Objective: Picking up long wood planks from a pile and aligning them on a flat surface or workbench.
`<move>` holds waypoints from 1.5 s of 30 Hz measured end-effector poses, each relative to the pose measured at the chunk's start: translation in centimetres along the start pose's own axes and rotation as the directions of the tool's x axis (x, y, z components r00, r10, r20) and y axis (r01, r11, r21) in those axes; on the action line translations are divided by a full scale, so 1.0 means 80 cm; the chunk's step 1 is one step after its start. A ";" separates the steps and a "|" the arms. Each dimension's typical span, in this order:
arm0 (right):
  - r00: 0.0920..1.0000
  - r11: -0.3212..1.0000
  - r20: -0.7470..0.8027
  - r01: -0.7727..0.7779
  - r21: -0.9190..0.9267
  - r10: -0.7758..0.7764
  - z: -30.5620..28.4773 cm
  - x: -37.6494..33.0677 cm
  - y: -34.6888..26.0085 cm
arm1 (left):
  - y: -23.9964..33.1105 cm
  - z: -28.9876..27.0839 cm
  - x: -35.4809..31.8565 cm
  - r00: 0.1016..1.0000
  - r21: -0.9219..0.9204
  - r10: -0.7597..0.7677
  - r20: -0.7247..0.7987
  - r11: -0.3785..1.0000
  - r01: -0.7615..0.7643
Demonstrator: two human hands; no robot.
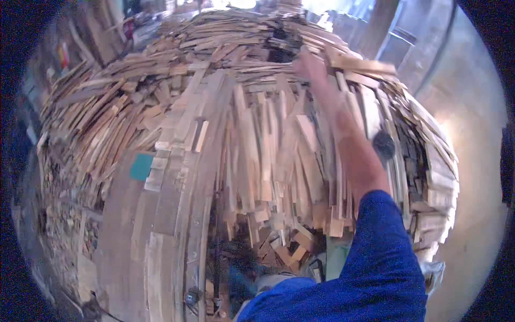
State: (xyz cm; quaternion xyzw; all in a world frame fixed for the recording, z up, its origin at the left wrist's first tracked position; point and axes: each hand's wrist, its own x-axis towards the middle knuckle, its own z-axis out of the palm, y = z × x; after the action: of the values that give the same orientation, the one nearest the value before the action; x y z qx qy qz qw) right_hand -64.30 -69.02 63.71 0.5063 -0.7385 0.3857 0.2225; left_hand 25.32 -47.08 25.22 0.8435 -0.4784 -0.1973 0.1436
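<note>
My right arm, in a blue short sleeve, stretches far forward over a large heap of wood strips (pixel 263 145). At its end my right hand (pixel 311 65) is at the back of the heap, beside a thick light wood board (pixel 362 64) lying to its right. Motion smears the fingers, so whether they grip a piece of wood cannot be made out. Just ahead of the hand is a dark gap (pixel 281 47) among the stacked strips. My left hand is out of sight.
Long planks (pixel 166 209) run lengthwise at the left, with a teal square (pixel 142 166) on them. A dark round object (pixel 383 145) rests on the strips right of my forearm. Short offcuts (pixel 292 249) lie low in the middle. Bare floor (pixel 472 188) shows at the far right.
</note>
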 end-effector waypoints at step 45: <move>-0.204 0.879 0.859 -0.009 0.477 -0.469 0.072 -1.097 -0.856 | -0.714 0.219 -0.514 -0.201 -0.785 -0.967 0.156 -0.245 0.569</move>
State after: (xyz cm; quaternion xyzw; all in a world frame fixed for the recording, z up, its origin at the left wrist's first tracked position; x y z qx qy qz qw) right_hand 33.14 -36.02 20.68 0.7739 -0.4617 -0.0705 -0.4276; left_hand 40.80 16.12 -6.81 0.8062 0.4549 -0.1160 0.3601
